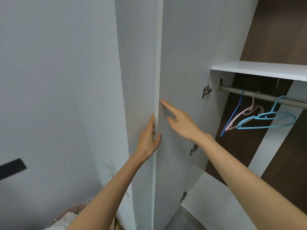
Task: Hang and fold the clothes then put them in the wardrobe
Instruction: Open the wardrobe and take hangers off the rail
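Observation:
The white wardrobe door (179, 63) stands swung open, seen almost edge-on. My left hand (148, 140) grips its front edge, fingers on the outer face and thumb on the inner face. My right hand (179, 121) lies with straight fingers against the door's inner face, fingertips near the edge. Inside the wardrobe a metal rail (262, 96) carries a dark blue hanger (231, 117), a pink hanger (244, 115) and a light blue hanger (267, 121). Pale clothes (66, 219) lie in a pink basket (74, 208) at the bottom left.
A white shelf (259, 68) runs above the rail. Metal hinges (206, 91) join the door to the wardrobe side. A grey wall (58, 80) fills the left, with a black strip (12, 168) on it. The wardrobe's back panel (245, 146) is dark brown.

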`<action>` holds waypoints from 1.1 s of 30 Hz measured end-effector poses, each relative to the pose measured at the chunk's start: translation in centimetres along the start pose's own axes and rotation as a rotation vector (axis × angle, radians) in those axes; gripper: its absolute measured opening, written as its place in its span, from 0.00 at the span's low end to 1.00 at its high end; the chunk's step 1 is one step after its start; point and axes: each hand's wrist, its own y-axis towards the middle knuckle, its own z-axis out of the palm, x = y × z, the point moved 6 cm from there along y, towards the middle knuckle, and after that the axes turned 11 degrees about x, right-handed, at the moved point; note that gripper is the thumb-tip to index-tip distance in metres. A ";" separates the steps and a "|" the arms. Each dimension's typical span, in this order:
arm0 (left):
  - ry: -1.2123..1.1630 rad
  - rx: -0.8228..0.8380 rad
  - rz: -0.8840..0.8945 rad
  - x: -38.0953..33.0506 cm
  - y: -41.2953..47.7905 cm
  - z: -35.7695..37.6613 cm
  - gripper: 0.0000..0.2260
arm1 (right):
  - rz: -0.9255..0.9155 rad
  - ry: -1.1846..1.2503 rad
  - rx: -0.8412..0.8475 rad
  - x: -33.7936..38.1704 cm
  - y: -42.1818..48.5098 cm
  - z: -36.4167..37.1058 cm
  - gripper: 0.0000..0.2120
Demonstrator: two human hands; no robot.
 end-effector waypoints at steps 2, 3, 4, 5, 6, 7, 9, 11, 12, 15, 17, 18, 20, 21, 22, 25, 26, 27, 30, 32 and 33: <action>0.013 -0.002 -0.012 -0.4 -0.4 0.3 0.35 | -0.005 0.012 -0.012 -0.3 -0.5 -0.2 0.30; 0.023 -0.030 -0.009 -0.8 -0.7 0.4 0.34 | -0.003 0.010 -0.028 -0.5 -0.8 -0.4 0.29; 0.036 -0.073 0.009 -1.4 -1.1 0.3 0.34 | 0.005 0.003 -0.059 -0.7 -1.3 -0.7 0.28; 0.050 -0.124 0.033 -2.1 -1.5 0.2 0.32 | 0.019 -0.002 -0.104 -1.0 -1.8 -1.2 0.27; 0.062 -0.170 0.056 -2.9 -1.8 0.1 0.31 | 0.035 -0.004 -0.155 -1.3 -2.4 -1.7 0.25; 0.070 -0.204 0.074 -3.7 -2.1 0.1 0.30 | 0.048 -0.002 -0.203 -1.6 -3.1 -2.3 0.24; 0.092 -0.233 0.094 -5.1 -2.4 0.4 0.26 | 0.071 -0.005 -0.275 -2.3 -4.7 -3.5 0.21; 0.119 -0.244 0.100 -6.4 -2.3 1.3 0.23 | 0.099 -0.023 -0.319 -3.1 -6.4 -4.9 0.20; 0.127 -0.248 0.099 -6.9 -2.2 1.9 0.21 | 0.113 -0.028 -0.337 -3.6 -7.3 -5.6 0.19; 0.097 -0.222 0.080 -8.6 -1.5 4.5 0.20 | 0.162 -0.023 -0.385 -5.4 -10.3 -7.7 0.17; 0.074 -0.183 0.077 -9.8 -0.8 6.8 0.20 | 0.202 -0.025 -0.403 -6.9 -12.3 -9.1 0.16; 0.064 -0.163 0.078 -10.4 -0.4 8.0 0.20 | 0.220 -0.024 -0.408 -7.7 -13.2 -9.8 0.16; 0.049 -0.124 0.083 -11.7 0.5 10.3 0.20 | 0.266 -0.033 -0.426 -9.4 -14.9 -11.2 0.16; 0.047 -0.106 0.085 -12.2 0.8 11.1 0.20 | 0.290 -0.038 -0.439 -10.2 -15.6 -11.7 0.16; 0.046 -0.082 0.089 -12.9 1.4 12.5 0.20 | 0.318 -0.039 -0.460 -11.4 -16.5 -12.6 0.16; 0.056 -0.034 0.090 -13.9 2.7 14.8 0.21 | 0.383 -0.018 -0.493 -13.8 -17.8 -13.7 0.15; 0.061 -0.010 0.097 -14.4 3.4 15.7 0.21 | 0.414 -0.019 -0.512 -14.8 -18.4 -14.3 0.15; 0.067 0.011 0.100 -14.7 4.2 16.6 0.21 | 0.445 -0.023 -0.531 -15.8 -18.7 -14.8 0.14; 0.100 0.059 0.117 -15.4 7.0 18.7 0.21 | 0.511 -0.044 -0.569 -18.7 -19.2 -16.2 0.13; 0.143 0.098 0.140 -15.3 9.0 20.1 0.21 | 0.542 -0.063 -0.573 -20.8 -18.8 -16.8 0.12; 0.167 0.117 0.151 -15.1 10.2 20.8 0.21 | 0.561 -0.077 -0.575 -21.8 -18.4 -17.1 0.11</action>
